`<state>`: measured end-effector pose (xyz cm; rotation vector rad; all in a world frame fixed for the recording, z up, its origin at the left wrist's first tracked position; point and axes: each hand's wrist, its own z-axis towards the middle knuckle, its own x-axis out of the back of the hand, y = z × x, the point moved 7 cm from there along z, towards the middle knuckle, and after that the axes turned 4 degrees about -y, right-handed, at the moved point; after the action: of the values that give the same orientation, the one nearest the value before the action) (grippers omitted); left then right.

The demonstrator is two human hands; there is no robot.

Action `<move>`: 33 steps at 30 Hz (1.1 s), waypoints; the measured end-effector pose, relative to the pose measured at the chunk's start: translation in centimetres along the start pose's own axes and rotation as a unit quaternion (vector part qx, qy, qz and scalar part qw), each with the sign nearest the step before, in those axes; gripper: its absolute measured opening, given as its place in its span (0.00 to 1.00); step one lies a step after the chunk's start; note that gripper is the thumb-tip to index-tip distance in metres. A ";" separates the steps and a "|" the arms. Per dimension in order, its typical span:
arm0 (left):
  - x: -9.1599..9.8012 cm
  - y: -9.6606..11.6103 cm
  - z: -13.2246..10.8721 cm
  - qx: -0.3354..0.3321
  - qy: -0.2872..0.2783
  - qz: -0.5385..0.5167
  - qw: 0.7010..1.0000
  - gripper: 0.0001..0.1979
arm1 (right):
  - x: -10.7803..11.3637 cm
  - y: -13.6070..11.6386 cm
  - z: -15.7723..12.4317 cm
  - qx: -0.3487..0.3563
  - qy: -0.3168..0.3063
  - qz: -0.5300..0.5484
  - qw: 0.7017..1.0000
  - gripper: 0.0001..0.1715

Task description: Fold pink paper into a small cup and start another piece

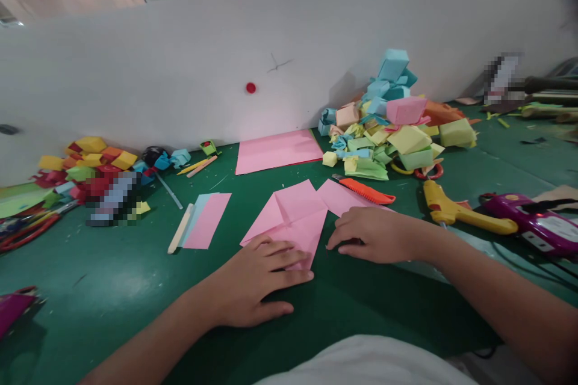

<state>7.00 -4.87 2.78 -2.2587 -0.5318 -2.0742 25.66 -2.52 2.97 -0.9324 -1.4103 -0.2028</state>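
The left hand (257, 280) lies spread on the folded pink paper (301, 210), at the person's twelve o'clock. Just beside it, towards three o'clock, the right hand (372, 234) curls loosely; whether it pinches anything I can't tell.

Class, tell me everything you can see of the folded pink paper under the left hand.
The folded pink paper is flat and angular, with creases and a folded flap. It lies slantwise on the green table, partly hidden by the left hand resting on its near end. The right hand is beside it, seemingly apart.
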 end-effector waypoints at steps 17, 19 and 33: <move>-0.2 -0.2 0.0 0.011 -0.019 0.004 1.000 0.27 | -0.6 -0.7 1.4 -0.004 0.041 -0.070 0.997 0.13; -0.3 -0.3 -0.1 0.011 -0.020 0.001 1.000 0.27 | -0.7 -0.7 1.5 -0.001 0.039 -0.082 0.996 0.13; 1.2 -0.3 0.0 0.059 0.170 -0.060 0.982 0.17 | -0.6 -0.9 1.2 -0.011 0.059 0.052 0.997 0.05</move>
<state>7.00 -4.34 3.84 -1.7951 -0.7571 -2.3450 24.10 -2.51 2.70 -0.9938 -1.2498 -0.1936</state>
